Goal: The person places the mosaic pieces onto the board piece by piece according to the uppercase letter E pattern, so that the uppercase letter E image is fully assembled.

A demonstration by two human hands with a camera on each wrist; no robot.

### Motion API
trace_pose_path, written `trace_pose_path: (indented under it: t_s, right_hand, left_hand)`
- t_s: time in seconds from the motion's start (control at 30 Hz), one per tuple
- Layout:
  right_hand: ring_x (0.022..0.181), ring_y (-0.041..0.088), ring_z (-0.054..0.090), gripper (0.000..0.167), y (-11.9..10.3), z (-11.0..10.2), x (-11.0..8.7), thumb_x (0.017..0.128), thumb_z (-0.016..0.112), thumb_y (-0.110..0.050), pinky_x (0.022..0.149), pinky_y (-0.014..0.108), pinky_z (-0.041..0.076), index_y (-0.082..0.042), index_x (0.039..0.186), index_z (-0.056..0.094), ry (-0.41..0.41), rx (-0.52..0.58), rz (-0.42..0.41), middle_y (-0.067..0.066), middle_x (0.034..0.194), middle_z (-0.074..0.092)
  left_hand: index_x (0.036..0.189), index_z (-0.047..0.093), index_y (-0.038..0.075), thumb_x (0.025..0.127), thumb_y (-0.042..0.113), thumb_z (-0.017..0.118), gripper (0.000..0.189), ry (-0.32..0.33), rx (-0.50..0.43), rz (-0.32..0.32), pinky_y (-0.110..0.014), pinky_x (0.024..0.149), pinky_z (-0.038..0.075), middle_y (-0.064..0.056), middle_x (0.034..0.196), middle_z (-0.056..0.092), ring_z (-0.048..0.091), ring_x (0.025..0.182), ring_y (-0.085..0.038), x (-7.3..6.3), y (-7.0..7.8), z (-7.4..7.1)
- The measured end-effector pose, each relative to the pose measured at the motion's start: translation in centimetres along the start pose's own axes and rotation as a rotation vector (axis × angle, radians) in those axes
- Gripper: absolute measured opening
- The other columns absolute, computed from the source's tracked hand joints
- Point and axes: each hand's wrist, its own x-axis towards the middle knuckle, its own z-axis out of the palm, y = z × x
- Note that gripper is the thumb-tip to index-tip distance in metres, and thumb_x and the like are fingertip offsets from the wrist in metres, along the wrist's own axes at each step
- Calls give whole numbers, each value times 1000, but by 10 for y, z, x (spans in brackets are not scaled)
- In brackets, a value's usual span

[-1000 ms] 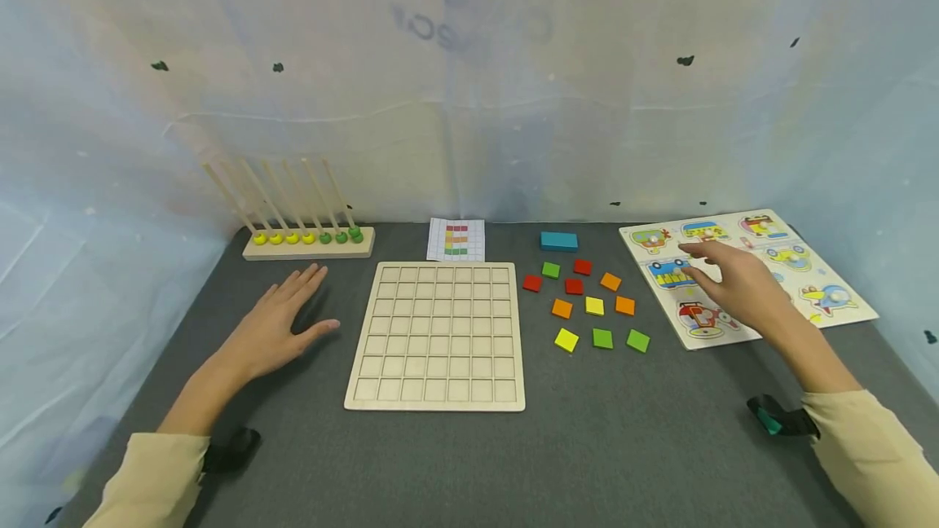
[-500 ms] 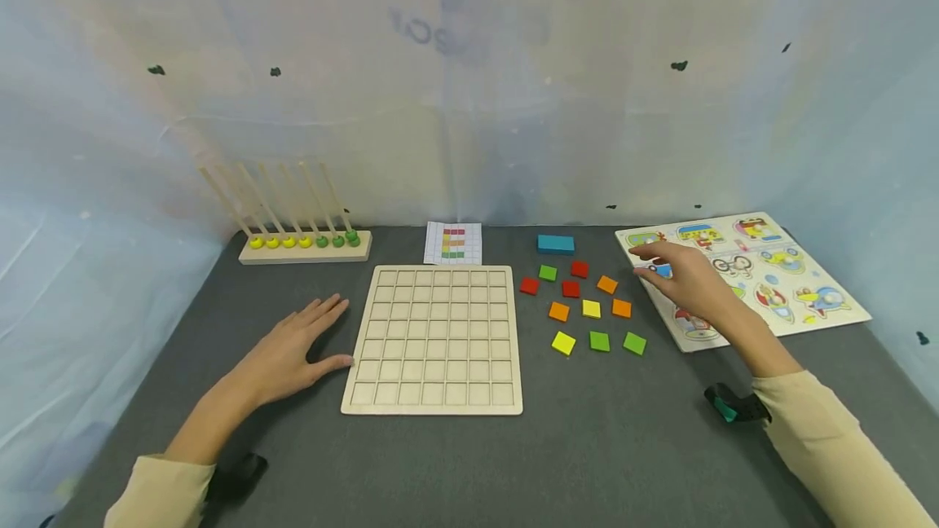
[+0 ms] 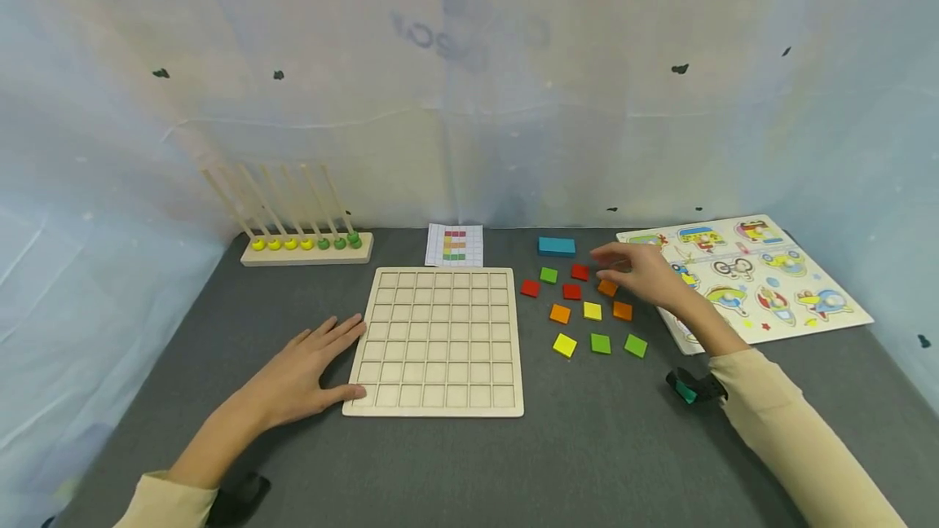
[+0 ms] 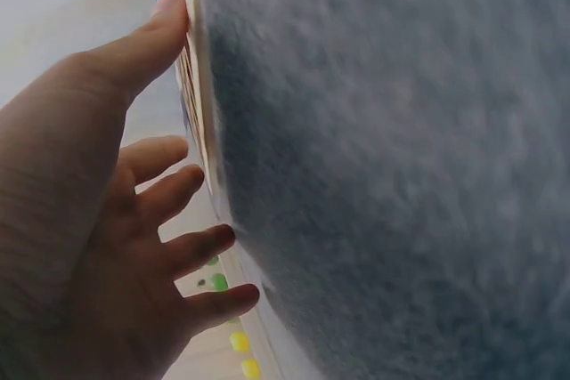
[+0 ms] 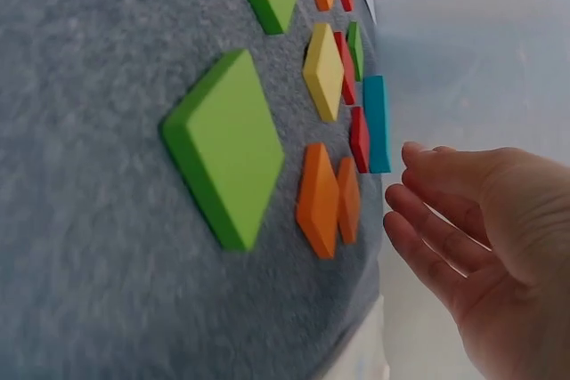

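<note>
My left hand point(image 3: 297, 375) lies at the left edge of a wooden grid board point(image 3: 434, 342), its fingers spread. The thumb is at the board's near left corner; the left wrist view shows that thumb point(image 4: 151, 46) against the edge. Over the far right of the loose square tiles hovers my right hand point(image 3: 641, 274), with nothing held. Closest beneath it are an orange tile point(image 3: 607, 288) and a red tile point(image 3: 579, 272). Around them lie more tiles, among them a yellow tile point(image 3: 592, 311) and a green tile point(image 5: 227, 149). A blue block point(image 3: 557, 247) sits behind them.
A patterned paper card point(image 3: 455, 245) lies behind the board. At the far left stands a peg abacus point(image 3: 308, 251) with yellow and green beads. A vehicle picture puzzle point(image 3: 763, 283) lies at the right, partly under the right forearm. Pale sheeting point(image 3: 469, 104) hangs behind the table.
My right hand has moved left from above the picture puzzle to over the tiles. My left hand has come nearer and rightward, from beside the board to its left edge.
</note>
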Motion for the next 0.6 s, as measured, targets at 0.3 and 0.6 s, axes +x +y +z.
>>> trace_pose_path:
  t_s: [0.3,0.6]
  right_hand:
    - [101,37,67,33,3,17,17,92,68,-4,87,49,54,3,123,64,-41,21,12,21,115,67]
    - [99,32,66,28,-3,23,28,89,69,0,85,46,55,2,117,68,-59,-71,-29,17,110,70]
  left_hand:
    - [154,34,12,74,78,59,106,-87,-32,13,-68,109,22,-9,160,26,23,144,-44,-2,6,-2]
    - [155,29,10,70,79,61,115,-136,-62,4,-70,109,18,-11,162,22,19,145,-46,0,8,-6]
